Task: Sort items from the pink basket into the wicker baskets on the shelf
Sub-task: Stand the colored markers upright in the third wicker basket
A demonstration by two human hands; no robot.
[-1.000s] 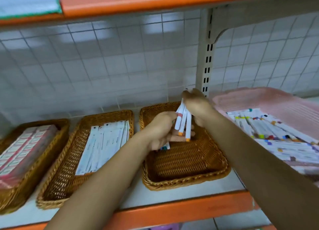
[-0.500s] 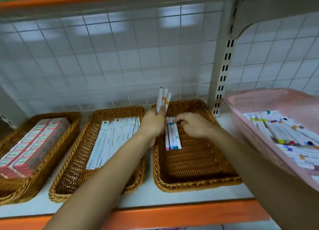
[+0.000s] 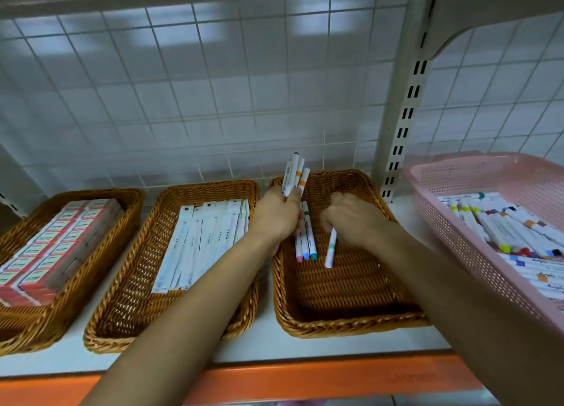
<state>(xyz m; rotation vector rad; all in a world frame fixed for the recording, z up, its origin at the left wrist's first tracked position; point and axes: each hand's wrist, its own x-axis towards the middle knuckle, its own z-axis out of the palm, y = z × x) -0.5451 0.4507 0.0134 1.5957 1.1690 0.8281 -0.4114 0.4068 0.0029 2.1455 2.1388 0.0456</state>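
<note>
My left hand (image 3: pixel 279 215) grips a small bundle of white markers (image 3: pixel 295 173) that stick up over the back left corner of the right wicker basket (image 3: pixel 345 324). Three markers (image 3: pixel 306 245) lie side by side on that basket's floor. My right hand (image 3: pixel 354 219) holds one more white marker (image 3: pixel 330 248) slanting down onto the basket floor beside them. The pink basket (image 3: pixel 457 247) at the right holds several more markers (image 3: pixel 515 231).
The middle wicker basket (image 3: pixel 128 323) holds long white packets (image 3: pixel 201 241). The left wicker basket (image 3: pixel 27 329) holds red and white boxes (image 3: pixel 52 250). All stand on a white shelf with an orange front edge (image 3: pixel 305 378). A slotted upright (image 3: pixel 403 125) stands behind.
My right hand has shifted right inside the right wicker basket and now has a fourth marker angled down beside the three lying there. My left hand still holds its bundle upright.
</note>
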